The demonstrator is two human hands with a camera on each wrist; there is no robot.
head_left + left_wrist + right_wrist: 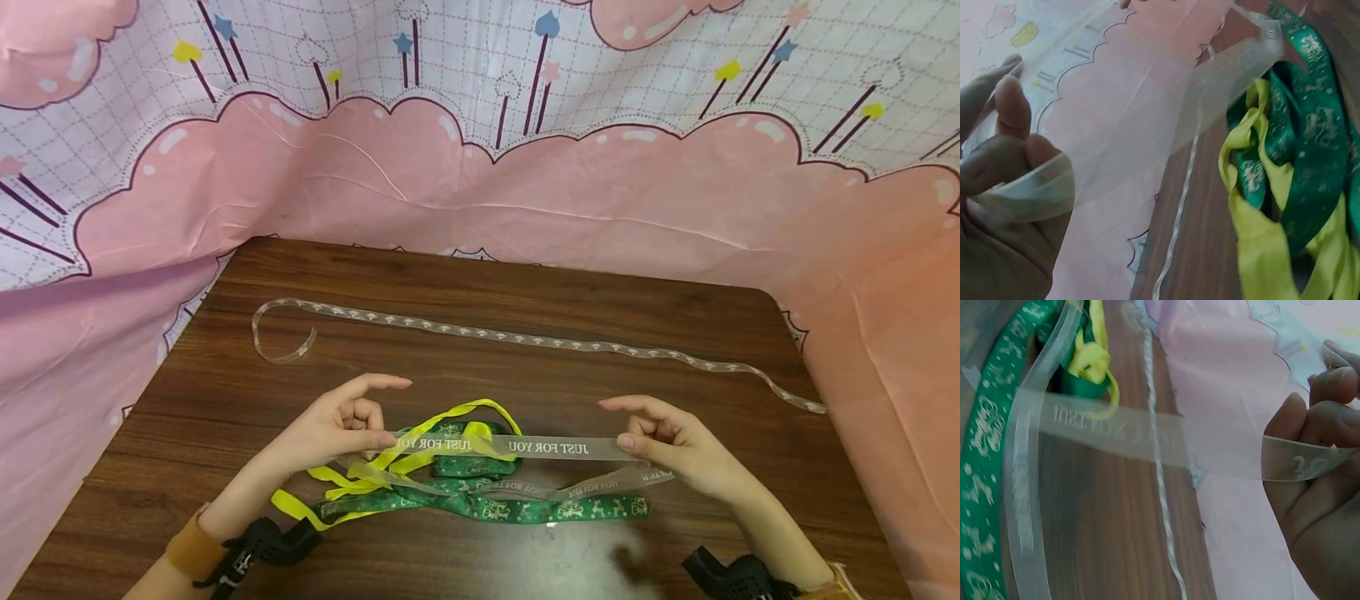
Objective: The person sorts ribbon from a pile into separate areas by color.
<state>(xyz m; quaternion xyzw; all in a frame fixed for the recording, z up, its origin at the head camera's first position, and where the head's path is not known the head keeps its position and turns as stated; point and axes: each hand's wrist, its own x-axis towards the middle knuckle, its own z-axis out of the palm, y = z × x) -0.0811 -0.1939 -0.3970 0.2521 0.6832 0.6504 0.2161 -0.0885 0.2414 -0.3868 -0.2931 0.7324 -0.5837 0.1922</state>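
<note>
A sheer white ribbon (551, 447) printed "JUST FOR YOU" is stretched between both hands; its lettering reads mirrored in the head view. My left hand (339, 427) pinches it between thumb and fingers, the index finger pointing outward. At the other side my right hand (671, 442) pinches the same ribbon, its index finger also extended. More of this sheer ribbon hangs in a loop below the taut length. Under it lie a green ribbon (517, 510) with pale print and a bright yellow ribbon (292, 507), tangled in a pile. The right wrist view shows the ribbon (1222, 453) crossing the fingers.
A narrow clear ribbon with white motifs (517, 337) runs across the far part of the brown wooden table (600, 292), curling at its left end. Pink and white patterned cloth (480, 183) hangs behind the table and along its sides.
</note>
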